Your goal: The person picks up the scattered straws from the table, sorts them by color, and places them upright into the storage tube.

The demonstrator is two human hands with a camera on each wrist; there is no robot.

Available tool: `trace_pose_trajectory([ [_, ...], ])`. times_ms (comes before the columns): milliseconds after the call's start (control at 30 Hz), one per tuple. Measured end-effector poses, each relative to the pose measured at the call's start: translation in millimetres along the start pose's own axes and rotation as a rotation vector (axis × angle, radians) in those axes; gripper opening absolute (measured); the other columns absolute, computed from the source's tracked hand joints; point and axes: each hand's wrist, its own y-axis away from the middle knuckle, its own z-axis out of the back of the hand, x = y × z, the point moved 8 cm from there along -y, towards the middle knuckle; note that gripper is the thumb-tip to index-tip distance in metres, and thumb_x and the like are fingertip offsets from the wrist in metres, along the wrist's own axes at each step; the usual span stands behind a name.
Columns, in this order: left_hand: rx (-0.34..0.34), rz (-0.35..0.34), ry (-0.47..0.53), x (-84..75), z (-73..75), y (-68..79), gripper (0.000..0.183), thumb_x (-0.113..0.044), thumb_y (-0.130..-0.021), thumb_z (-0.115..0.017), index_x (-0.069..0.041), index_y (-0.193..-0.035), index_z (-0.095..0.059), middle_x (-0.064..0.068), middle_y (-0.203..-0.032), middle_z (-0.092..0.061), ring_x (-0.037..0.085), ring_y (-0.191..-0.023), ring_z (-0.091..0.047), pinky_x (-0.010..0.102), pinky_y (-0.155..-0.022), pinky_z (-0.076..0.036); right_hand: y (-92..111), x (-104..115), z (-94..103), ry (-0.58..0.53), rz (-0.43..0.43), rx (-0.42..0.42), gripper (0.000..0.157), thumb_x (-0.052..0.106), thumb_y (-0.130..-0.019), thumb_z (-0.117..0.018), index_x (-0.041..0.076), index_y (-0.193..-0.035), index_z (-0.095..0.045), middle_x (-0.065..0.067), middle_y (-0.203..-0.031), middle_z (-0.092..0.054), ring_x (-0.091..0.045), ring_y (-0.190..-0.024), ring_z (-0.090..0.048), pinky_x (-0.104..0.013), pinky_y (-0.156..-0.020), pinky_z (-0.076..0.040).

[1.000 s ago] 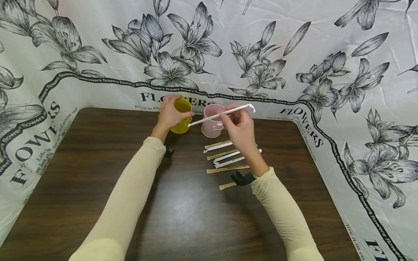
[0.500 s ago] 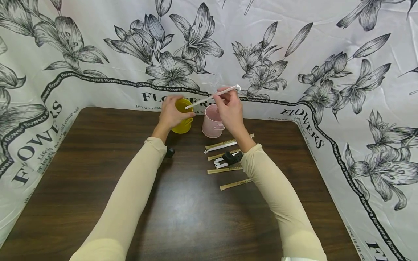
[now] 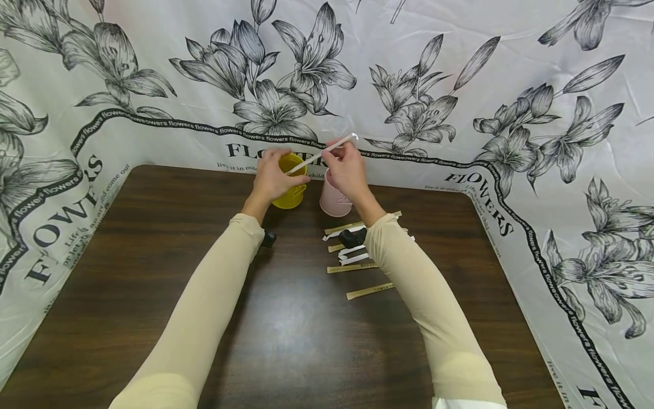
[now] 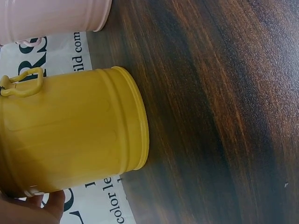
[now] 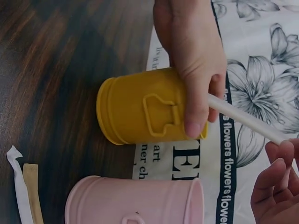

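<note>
A small yellow bucket [image 3: 288, 199] with a folded side handle stands near the table's back edge. My left hand [image 3: 273, 177] grips it around the rim, thumb on the near side, as the right wrist view confirms. Between thumb and fingers my right hand [image 3: 349, 173] pinches a white paper-wrapped straw [image 5: 247, 119]. The straw slants down to the left, and its lower end is inside the yellow bucket's mouth, partly hidden behind the left hand. Close to the right of it stands a pink bucket [image 3: 334, 200], partly covered by my right hand in the head view.
Several wrapped straws lie on the dark wooden table [image 3: 286, 329] below the pink bucket: white ones [image 3: 352, 259] and brown ones [image 3: 370, 291], partly under my right forearm. A white flower-printed cloth [image 3: 409, 85] hangs behind the table's back edge and along its sides.
My right hand has moved left with the straw, from over the pink bucket toward the yellow one, and the straw's tip has gone into its mouth. The left hand keeps its grip.
</note>
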Motion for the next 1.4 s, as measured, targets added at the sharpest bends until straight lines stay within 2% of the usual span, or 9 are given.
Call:
trace_pose_trajectory([
  [133,0.000,-0.006,-0.005,-1.6,-0.1,0.1,0.097,-0.065,-0.064,-0.076,-0.024,-0.144,-0.042,0.000,-0.151,-0.031,0.028,-0.135,-0.029,0.048,-0.108,-0.035,1.3,-0.5,-4.0,-0.056,-0.004,0.012,0.026,0.019,-0.093,-0.060,0.007,-0.116,-0.055,-0.011,-0.094,-0.068,-0.019,-0.054,-0.055,-0.020,-0.046,-0.041],
  [267,-0.002,-0.006,-0.007,-1.4,0.5,0.8,0.097,-0.064,-0.064,-0.077,-0.024,-0.144,-0.042,0.001,-0.150,-0.031,0.028,-0.135,-0.029,0.047,-0.110,-0.033,4.2,-0.6,-6.3,-0.104,-0.033,0.042,0.031,0.016,-0.093,-0.061,0.002,-0.119,-0.052,-0.016,-0.101,-0.067,-0.015,-0.056,-0.053,-0.018,-0.047,-0.042],
  [367,-0.003,-0.003,-0.006,-0.6,1.2,0.8,0.095,-0.060,-0.065,-0.079,-0.023,-0.144,-0.041,0.001,-0.150,-0.031,0.028,-0.136,-0.029,0.047,-0.110,-0.032,5.7,-6.4,-6.8,-0.118,-0.074,0.064,0.039,0.019,-0.092,-0.062,0.001,-0.124,-0.049,-0.017,-0.111,-0.065,-0.019,-0.067,-0.058,-0.022,-0.056,-0.049],
  [433,-0.003,0.002,-0.001,-0.2,1.1,0.7,0.094,-0.057,-0.066,-0.080,-0.023,-0.144,-0.041,0.001,-0.151,-0.031,0.028,-0.136,-0.028,0.048,-0.110,-0.032,6.0,-14.3,-5.9,-0.123,-0.102,0.069,0.041,0.022,-0.091,-0.064,0.005,-0.126,-0.048,-0.011,-0.113,-0.064,-0.020,-0.078,-0.063,-0.031,-0.067,-0.056],
  [567,-0.001,0.014,0.005,-0.3,0.2,1.3,0.093,-0.056,-0.066,-0.080,-0.024,-0.144,-0.041,0.000,-0.151,-0.030,0.027,-0.136,-0.028,0.049,-0.110,-0.032,11.8,-23.0,0.9,-0.086,-0.107,0.054,0.040,0.024,-0.090,-0.066,0.009,-0.122,-0.049,-0.009,-0.114,-0.064,-0.018,-0.098,-0.065,-0.038,-0.083,-0.057],
  [833,0.011,0.016,-0.002,-0.8,-0.5,1.5,0.098,-0.064,-0.063,-0.078,-0.025,-0.144,-0.041,0.000,-0.151,-0.030,0.026,-0.136,-0.028,0.049,-0.110,-0.033,37.1,-36.2,15.0,-0.045,-0.060,0.078,0.036,0.017,-0.089,-0.066,0.005,-0.121,-0.051,-0.013,-0.111,-0.066,-0.020,-0.087,-0.065,-0.036,-0.066,-0.057],
  [1000,0.008,0.020,0.010,-0.5,1.8,0.0,0.095,-0.060,-0.065,-0.079,-0.025,-0.144,-0.041,-0.002,-0.152,-0.029,0.026,-0.135,-0.028,0.051,-0.108,-0.034,61.9,-40.1,23.8,0.102,0.017,0.107,0.027,0.018,-0.089,-0.066,0.009,-0.112,-0.056,-0.009,-0.105,-0.070,-0.023,-0.075,-0.063,-0.025,-0.061,-0.052],
  [1133,0.010,0.025,0.010,0.4,2.8,-0.4,0.093,-0.056,-0.067,-0.080,-0.025,-0.145,-0.040,-0.002,-0.152,-0.028,0.026,-0.135,-0.028,0.051,-0.108,-0.034,83.8,-53.6,29.6,0.229,0.060,0.166,0.020,0.020,-0.088,-0.068,0.012,-0.104,-0.059,-0.004,-0.100,-0.070,-0.021,-0.070,-0.058,-0.025,-0.058,-0.045],
  [1400,0.015,0.030,0.012,1.6,0.2,0.2,0.093,-0.055,-0.067,-0.080,-0.024,-0.145,-0.040,-0.001,-0.152,-0.028,0.027,-0.136,-0.028,0.051,-0.109,-0.033,123.6,-96.1,40.5,0.346,-0.026,0.292,0.015,0.024,-0.087,-0.070,0.018,-0.099,-0.062,0.001,-0.100,-0.069,-0.010,-0.064,-0.054,-0.025,-0.057,-0.044],
])
